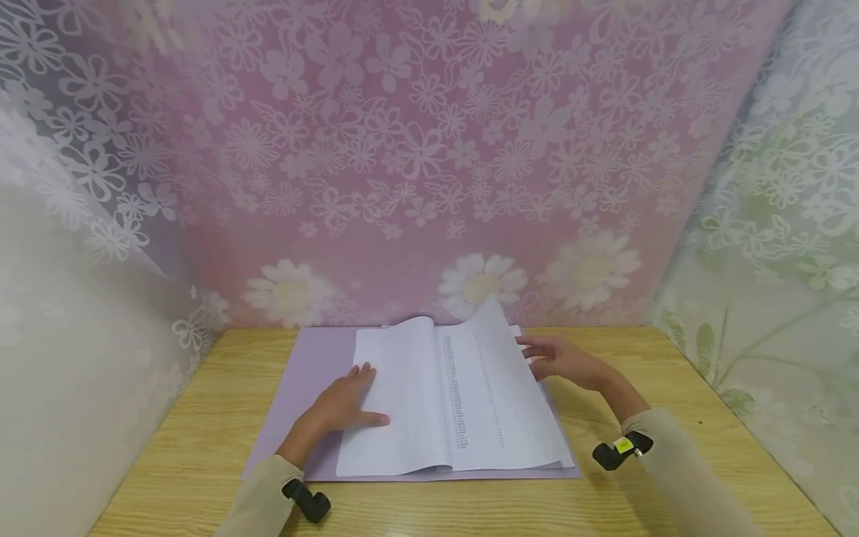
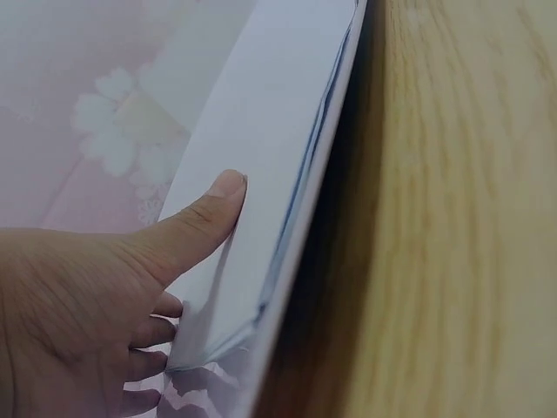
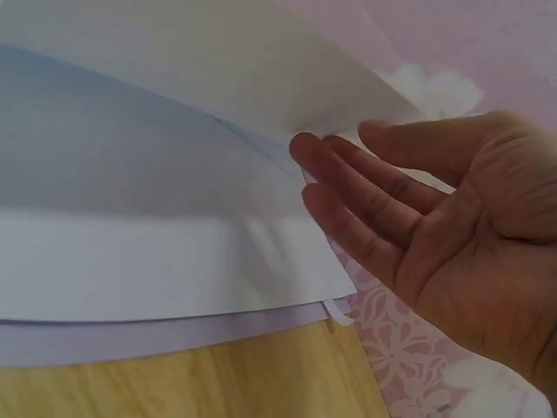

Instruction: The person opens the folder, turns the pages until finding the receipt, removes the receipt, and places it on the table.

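1. Head view: An open booklet [image 1: 403,395] of white sheets lies on a purple cover [image 1: 309,373], by the far edge of a wood-grain counter [image 1: 201,418], about midway between its left and right edges. It sits between a person's two hands. The left hand [image 1: 344,403] rests on the left page, near its outer edge, fingers and thumb spread wide. The right hand [image 1: 564,363] is at the outer edge of the right side, fingers apart and slightly bent, next to a raised sheet [image 1: 513,380] whose upper corner points up. Columns of small print show on the right side. Behind the counter's far edge stands a pink flowered backdrop [image 1: 416,164].

2. Left wrist view: The left thumb stretches over the white page; the other fingers are partly hidden beyond it. The edges of the sheets and cover run beside the thumb, with the counter to the right.

3. Right wrist view: The right hand is relaxed, palm showing, with a gap between thumb and fingers. The raised sheet arches above flatter pages; its edge reaches the fingertips, but whether they touch it I cannot tell. A narrow white strip [image 3: 338,313] sticks out at the booklet's corner.
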The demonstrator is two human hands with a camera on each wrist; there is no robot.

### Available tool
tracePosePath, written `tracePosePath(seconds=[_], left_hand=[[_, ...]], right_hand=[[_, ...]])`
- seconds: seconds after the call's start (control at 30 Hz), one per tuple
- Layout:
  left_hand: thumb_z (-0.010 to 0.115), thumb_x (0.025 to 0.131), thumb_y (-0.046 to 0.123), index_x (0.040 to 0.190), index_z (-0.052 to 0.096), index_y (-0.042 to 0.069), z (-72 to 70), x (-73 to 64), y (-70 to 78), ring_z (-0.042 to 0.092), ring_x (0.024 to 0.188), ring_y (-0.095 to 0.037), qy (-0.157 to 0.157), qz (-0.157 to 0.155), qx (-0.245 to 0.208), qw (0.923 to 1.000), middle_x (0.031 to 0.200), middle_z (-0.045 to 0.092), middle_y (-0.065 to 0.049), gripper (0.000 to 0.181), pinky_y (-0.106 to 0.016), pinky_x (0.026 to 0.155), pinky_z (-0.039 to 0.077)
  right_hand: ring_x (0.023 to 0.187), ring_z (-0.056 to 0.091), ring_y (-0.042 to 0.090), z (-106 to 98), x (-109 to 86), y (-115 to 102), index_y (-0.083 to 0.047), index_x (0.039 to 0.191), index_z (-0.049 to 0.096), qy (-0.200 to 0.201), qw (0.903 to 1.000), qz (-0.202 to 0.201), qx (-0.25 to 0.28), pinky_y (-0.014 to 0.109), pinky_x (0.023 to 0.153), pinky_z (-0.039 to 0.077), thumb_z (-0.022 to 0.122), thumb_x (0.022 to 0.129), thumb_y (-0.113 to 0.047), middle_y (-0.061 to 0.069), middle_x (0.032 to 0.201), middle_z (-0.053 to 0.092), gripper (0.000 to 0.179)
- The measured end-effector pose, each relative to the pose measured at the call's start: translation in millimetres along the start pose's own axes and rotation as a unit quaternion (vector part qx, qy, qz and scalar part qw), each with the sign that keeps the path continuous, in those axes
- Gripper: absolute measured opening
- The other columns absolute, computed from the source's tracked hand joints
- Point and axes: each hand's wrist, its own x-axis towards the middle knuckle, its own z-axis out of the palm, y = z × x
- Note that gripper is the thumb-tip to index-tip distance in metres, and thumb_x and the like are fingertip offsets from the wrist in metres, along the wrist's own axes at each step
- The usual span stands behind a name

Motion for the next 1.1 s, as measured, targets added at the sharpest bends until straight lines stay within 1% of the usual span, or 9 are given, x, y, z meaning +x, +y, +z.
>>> tracePosePath(seconds=[0.23, 0.43, 0.57, 0.63, 0.7, 0.73, 0.8, 0.9, 1.1], left_hand=[[0.082, 0.08, 0.054, 0.156, 0.038, 0.001, -4.2, -2.9, 4.2, 0.026, 0.154, -0.043, 0.003, 0.001, -0.03, 0.9995, 0.166, 0.029, -0.021, 0.102, -0.061, 0.121, 0.03], [0.082, 0.084, 0.047, 0.154, 0.042, 0.002, -10.8, -5.4, 13.7, 0.024, 0.155, -0.043, 0.008, 0.009, -0.094, 0.9955, 0.165, 0.029, -0.022, 0.093, -0.061, 0.122, 0.026], [0.075, 0.09, 0.047, 0.153, 0.046, 0.006, -11.2, -2.6, 20.8, 0.029, 0.154, -0.039, 0.033, 0.018, -0.13, 0.9909, 0.164, 0.035, -0.018, 0.081, -0.058, 0.123, 0.028], [0.071, 0.093, 0.047, 0.152, 0.048, 0.01, -10.8, -0.6, 25.1, 0.033, 0.152, -0.037, 0.051, 0.021, -0.162, 0.9853, 0.162, 0.04, -0.015, 0.074, -0.056, 0.122, 0.031], [0.068, 0.097, 0.045, 0.152, 0.049, 0.01, -11.2, 1.4, 31.1, 0.038, 0.15, -0.036, 0.062, 0.035, -0.217, 0.9737, 0.159, 0.045, -0.014, 0.067, -0.055, 0.121, 0.034], [0.065, 0.099, 0.043, 0.152, 0.049, 0.01, -11.3, 2.6, 34.3, 0.041, 0.148, -0.036, 0.063, 0.041, -0.251, 0.9651, 0.157, 0.048, -0.014, 0.065, -0.055, 0.12, 0.036], [0.061, 0.102, 0.041, 0.152, 0.048, 0.008, -12.0, 4.8, 41.2, 0.045, 0.146, -0.034, 0.059, 0.053, -0.318, 0.9448, 0.154, 0.052, -0.014, 0.061, -0.053, 0.119, 0.037], [0.053, 0.107, 0.038, 0.155, 0.041, 0.005, -13.5, 9.4, 51.3, 0.047, 0.145, -0.033, 0.032, 0.068, -0.408, 0.9101, 0.154, 0.051, -0.016, 0.06, -0.049, 0.12, 0.037], [0.039, 0.111, 0.039, 0.16, 0.028, 0.002, -24.2, 15.9, 70.5, 0.045, 0.146, -0.035, -0.004, 0.072, -0.517, 0.8532, 0.158, 0.042, -0.023, 0.061, -0.044, 0.121, 0.035]], right_hand=[[0.134, 0.052, 0.049, 22, -0.8, 2, -0.016, 0.164, 0.02, -0.041, 0.9984, 0.0, 0.04, 0.034, 0.099, 0.055, 0.07, 0.095, -0.01, 0.031, 0.161, 0.029, 0.086], [0.138, 0.048, 0.051, 40, 4.2, 3, -0.023, 0.165, 0.017, -0.048, 0.9974, -0.018, 0.05, 0.046, 0.106, 0.052, 0.069, 0.096, -0.014, 0.028, 0.167, 0.019, 0.086], [0.138, 0.048, 0.051, 52, 8.1, 0, -0.024, 0.164, 0.021, -0.049, 0.996, -0.042, 0.062, 0.054, 0.107, 0.051, 0.069, 0.096, -0.013, 0.025, 0.167, 0.023, 0.084], [0.139, 0.048, 0.05, 57, 9.5, -1, -0.024, 0.164, 0.021, -0.052, 0.9948, -0.05, 0.071, 0.055, 0.107, 0.05, 0.068, 0.097, -0.011, 0.024, 0.167, 0.024, 0.083], [0.14, 0.046, 0.051, 61, 10.3, -3, -0.024, 0.164, 0.022, -0.054, 0.9936, -0.059, 0.079, 0.057, 0.107, 0.05, 0.068, 0.097, -0.009, 0.023, 0.167, 0.024, 0.084], [0.14, 0.045, 0.052, 63, 10.7, -4, -0.024, 0.164, 0.022, -0.055, 0.9933, -0.062, 0.081, 0.057, 0.107, 0.05, 0.068, 0.097, -0.009, 0.022, 0.167, 0.024, 0.083], [0.141, 0.043, 0.052, 66, 11.2, -8, -0.022, 0.164, 0.022, -0.056, 0.9929, -0.069, 0.08, 0.057, 0.107, 0.05, 0.068, 0.097, -0.008, 0.021, 0.168, 0.023, 0.083], [0.143, 0.042, 0.051, 70, 12.6, -14, -0.023, 0.164, 0.024, -0.055, 0.9933, -0.075, 0.069, 0.054, 0.107, 0.05, 0.068, 0.097, -0.009, 0.017, 0.169, 0.022, 0.081], [0.145, 0.041, 0.046, 77, 19.7, -24, -0.017, 0.162, 0.03, -0.057, 0.9919, -0.101, 0.053, 0.057, 0.112, 0.045, 0.069, 0.096, -0.009, 0.011, 0.17, 0.024, 0.076]])
